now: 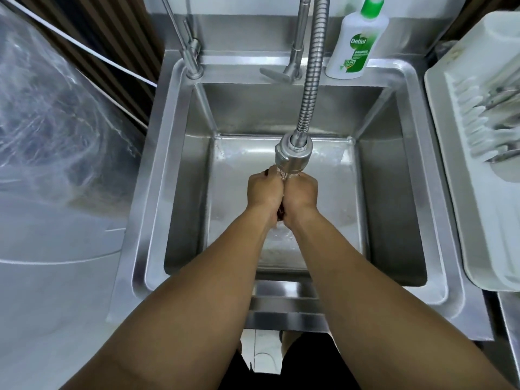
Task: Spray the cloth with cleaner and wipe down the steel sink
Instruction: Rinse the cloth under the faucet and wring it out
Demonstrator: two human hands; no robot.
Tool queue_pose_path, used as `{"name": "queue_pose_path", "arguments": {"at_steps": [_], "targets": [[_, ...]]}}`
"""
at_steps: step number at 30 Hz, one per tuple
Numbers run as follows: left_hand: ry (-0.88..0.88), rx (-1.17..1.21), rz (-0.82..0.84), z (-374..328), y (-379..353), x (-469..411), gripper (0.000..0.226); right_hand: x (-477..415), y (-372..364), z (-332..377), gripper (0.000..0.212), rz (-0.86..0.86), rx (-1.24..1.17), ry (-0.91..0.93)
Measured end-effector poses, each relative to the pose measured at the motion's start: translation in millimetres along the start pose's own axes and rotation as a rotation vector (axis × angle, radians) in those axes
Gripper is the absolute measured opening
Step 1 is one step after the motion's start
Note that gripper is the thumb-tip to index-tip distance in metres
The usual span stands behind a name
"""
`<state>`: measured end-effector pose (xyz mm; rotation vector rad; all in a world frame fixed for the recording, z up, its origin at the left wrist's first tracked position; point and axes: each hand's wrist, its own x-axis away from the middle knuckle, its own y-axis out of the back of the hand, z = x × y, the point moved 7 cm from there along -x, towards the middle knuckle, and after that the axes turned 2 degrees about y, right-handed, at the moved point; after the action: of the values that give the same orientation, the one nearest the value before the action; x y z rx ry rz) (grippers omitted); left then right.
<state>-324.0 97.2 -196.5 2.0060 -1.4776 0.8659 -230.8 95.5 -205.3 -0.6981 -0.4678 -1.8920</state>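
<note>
Left hand (264, 190) and right hand (301, 192) clench dark cloth (280, 215) beneath spray head (292, 156); Dettol bottle (357, 43) behind.

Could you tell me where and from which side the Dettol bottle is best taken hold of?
I'd grip the Dettol bottle around its white middle, below the green cap, from the front right: it stands upright on the back ledge, with the hose close on its left.
</note>
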Motion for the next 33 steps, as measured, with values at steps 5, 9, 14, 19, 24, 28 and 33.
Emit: {"name": "queue_pose_path", "arguments": {"at_steps": [5,9,14,19,24,28,33], "targets": [[-0.013,-0.069,0.032,-1.9,-1.1,-7.3,0.019,-2.2,-0.7,1.9,0.015,-0.035,0.052,0.034],[-0.003,-0.085,0.081,1.2,-4.4,-10.6,0.013,-6.5,4.1,-1.1,0.012,-0.058,0.104,0.037],[0.09,-0.053,0.105,12.2,-3.2,-6.6,0.035,-0.8,6.6,-7.4,0.017,0.014,0.065,-0.02],[0.328,0.305,0.237,27.2,8.4,-12.6,0.081,4.9,16.7,-13.8,0.06,0.192,-0.323,-0.243],[0.319,0.289,0.291,22.2,12.0,-6.1,0.074,11.7,21.8,-15.7,0.058,0.23,-0.432,-0.202],[0.16,0.095,0.275,1.9,0.6,8.7,0.042,19.7,15.3,-5.2,0.046,0.191,-0.339,-0.095],[-0.047,-0.174,0.217,-17.8,4.0,15.4,0.038,24.1,10.7,0.0,0.025,0.151,-0.077,0.015]]}}
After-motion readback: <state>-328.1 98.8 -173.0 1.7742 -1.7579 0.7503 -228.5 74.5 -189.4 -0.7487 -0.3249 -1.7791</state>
